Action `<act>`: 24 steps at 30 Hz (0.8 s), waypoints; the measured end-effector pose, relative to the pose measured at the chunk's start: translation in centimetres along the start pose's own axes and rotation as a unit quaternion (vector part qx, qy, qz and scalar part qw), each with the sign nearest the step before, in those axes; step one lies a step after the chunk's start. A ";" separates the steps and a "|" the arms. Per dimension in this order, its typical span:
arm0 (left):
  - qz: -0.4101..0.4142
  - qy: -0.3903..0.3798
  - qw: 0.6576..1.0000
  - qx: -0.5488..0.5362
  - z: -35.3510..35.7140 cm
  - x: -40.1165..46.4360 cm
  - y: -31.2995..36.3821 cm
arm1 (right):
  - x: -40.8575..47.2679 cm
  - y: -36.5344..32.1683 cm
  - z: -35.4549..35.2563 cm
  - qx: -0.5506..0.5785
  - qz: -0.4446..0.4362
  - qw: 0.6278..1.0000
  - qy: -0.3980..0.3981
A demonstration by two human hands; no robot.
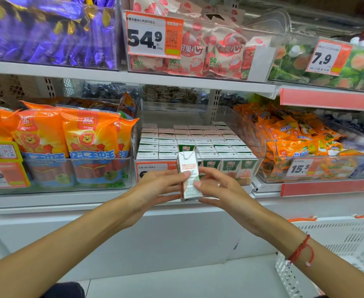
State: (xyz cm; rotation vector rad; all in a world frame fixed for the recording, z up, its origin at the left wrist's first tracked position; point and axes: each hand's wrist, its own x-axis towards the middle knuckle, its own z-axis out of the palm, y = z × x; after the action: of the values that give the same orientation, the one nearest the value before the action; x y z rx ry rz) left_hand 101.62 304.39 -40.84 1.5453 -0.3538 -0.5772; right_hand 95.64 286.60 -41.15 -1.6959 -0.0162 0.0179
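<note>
Shelf bin point(254, 134) behind carton point(189, 167); sausage bags point(90, 136) left.

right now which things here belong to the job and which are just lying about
job: carton, held by left hand and right hand; carton bin behind it
lying about: sausage packs, purple sweets, orange sweets, basket

One wide-angle camera rides on the person's head, facing forward and a little downward at the lower shelf point(47, 198), close in front. Both forearms enter from the bottom corners; the left hand point(155, 189) and right hand point(222, 188) meet on a juice carton point(190, 163) near the frame's centre. The upper shelf point(90, 72) crosses the top.
</note>
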 end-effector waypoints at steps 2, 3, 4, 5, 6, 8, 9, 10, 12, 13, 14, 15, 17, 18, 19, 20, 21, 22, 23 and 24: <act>0.012 0.000 1.000 0.009 0.0 0.0 -0.1 | 0.0 0.2 0.1 0.004 -0.001 1.000 -0.002; 0.023 0.003 1.000 0.017 0.1 0.0 -0.1 | 0.0 0.3 0.1 -0.001 -0.004 1.000 0.008; 0.039 0.015 0.999 0.031 0.2 0.0 -0.2 | 0.1 0.4 0.2 -0.006 -0.007 1.000 0.022; 0.062 0.038 0.996 0.050 0.3 0.1 -0.3 | 0.1 0.4 0.2 -0.010 -0.007 0.999 0.040; 0.086 0.066 0.992 0.071 0.3 0.2 -0.4 | 0.1 0.3 0.3 -0.017 -0.007 0.998 0.061; 0.115 0.118 0.983 0.085 0.6 0.3 -0.5 | 0.0 0.4 0.5 -0.049 -0.018 0.994 0.101; 0.111 0.132 0.982 0.072 0.7 0.4 -0.5 | 0.0 0.4 0.7 -0.079 -0.029 0.990 0.117; 0.100 0.137 0.984 0.059 0.8 0.4 -0.5 | 0.0 0.6 0.9 -0.121 -0.039 0.983 0.129; 0.077 0.135 0.987 0.043 0.9 0.5 -0.6 | 0.0 0.8 1.3 -0.197 -0.055 0.970 0.134; 0.068 0.128 0.989 0.034 0.7 0.5 -0.7 | 0.1 0.9 1.3 -0.211 -0.055 0.967 0.129; 0.062 0.117 0.991 0.024 0.6 0.5 -0.7 | 0.2 0.9 1.2 -0.207 -0.047 0.970 0.118; 0.057 0.106 0.993 0.015 0.4 0.4 -0.6 | 0.4 0.8 1.0 -0.188 -0.029 0.977 0.101; 0.053 0.081 0.995 -0.001 -0.1 0.2 -0.5 | 0.4 0.6 0.4 -0.138 0.024 0.989 0.048; 0.051 0.066 0.996 -0.012 -0.3 0.2 -0.4 | 0.4 0.5 0.1 -0.117 0.045 0.992 0.017; 0.050 0.050 0.997 -0.025 -0.4 0.1 -0.4 | 0.3 0.4 0.0 -0.098 0.057 0.994 -0.012; 0.049 0.036 0.998 -0.035 -0.5 0.1 -0.3 | 0.2 0.4 -0.1 -0.075 0.061 0.995 -0.035; 0.050 0.026 0.998 -0.041 -0.5 0.0 -0.3 | 0.2 0.4 -0.1 -0.050 0.058 0.996 -0.050; 0.054 0.017 0.997 -0.045 -0.5 0.0 -0.2 | 0.2 0.4 -0.1 -0.029 0.052 0.997 -0.053; 0.059 0.011 0.997 -0.047 -0.6 0.0 -0.2 | 0.2 0.4 -0.1 -0.014 0.045 0.998 -0.048; 0.064 0.006 0.997 -0.047 -0.6 0.0 -0.2 | 0.2 0.4 -0.1 -0.005 0.039 0.999 -0.037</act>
State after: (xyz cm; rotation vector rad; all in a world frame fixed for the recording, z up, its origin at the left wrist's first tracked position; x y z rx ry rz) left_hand 101.90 304.94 -41.08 1.4245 -0.4086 -0.4775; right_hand 95.82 286.47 -41.57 -1.7053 -0.0054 0.1382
